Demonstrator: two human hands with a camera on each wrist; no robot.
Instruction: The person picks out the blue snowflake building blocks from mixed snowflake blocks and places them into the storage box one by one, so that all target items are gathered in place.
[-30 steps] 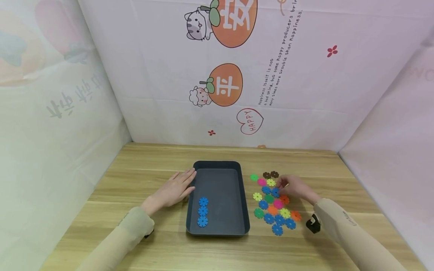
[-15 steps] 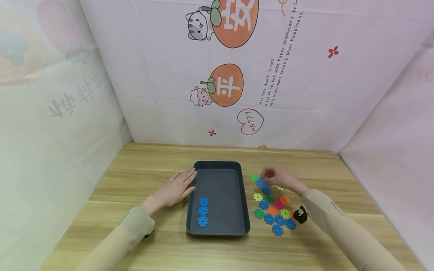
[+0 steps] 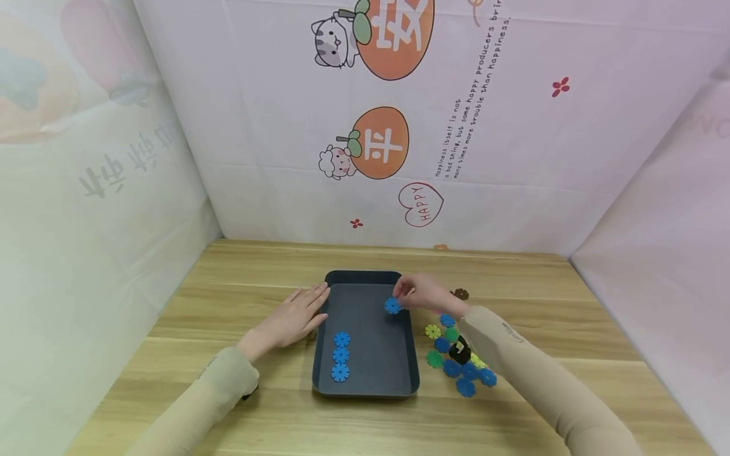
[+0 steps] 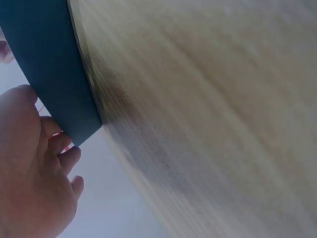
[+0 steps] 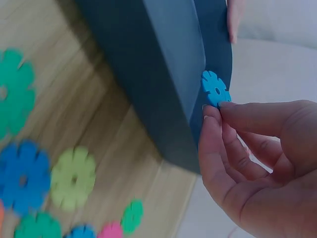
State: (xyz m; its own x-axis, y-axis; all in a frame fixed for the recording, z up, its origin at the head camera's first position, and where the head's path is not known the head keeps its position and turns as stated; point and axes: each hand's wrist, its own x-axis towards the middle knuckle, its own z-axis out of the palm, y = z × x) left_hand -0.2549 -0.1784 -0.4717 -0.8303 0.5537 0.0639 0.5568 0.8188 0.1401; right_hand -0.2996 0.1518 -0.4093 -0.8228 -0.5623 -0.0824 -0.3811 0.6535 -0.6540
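The right hand [image 3: 424, 294] pinches a blue flower-shaped plastic disc [image 3: 391, 306] over the dark rectangular tray [image 3: 365, 387]. The left hand [image 3: 296, 318], fingers flat, steadies its rim. Best lowered flat beside the three blue discs [image 3: 341, 356].

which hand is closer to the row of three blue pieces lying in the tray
Left. The left hand rests flat against the tray's left wall, just beside the three blue pieces. The right hand is over the far right corner, pinching another blue piece.

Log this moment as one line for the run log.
right hand: pinches blue flower disc over tray | left hand: flat on table, touching tray's left wall | in tray: three blue discs in a row
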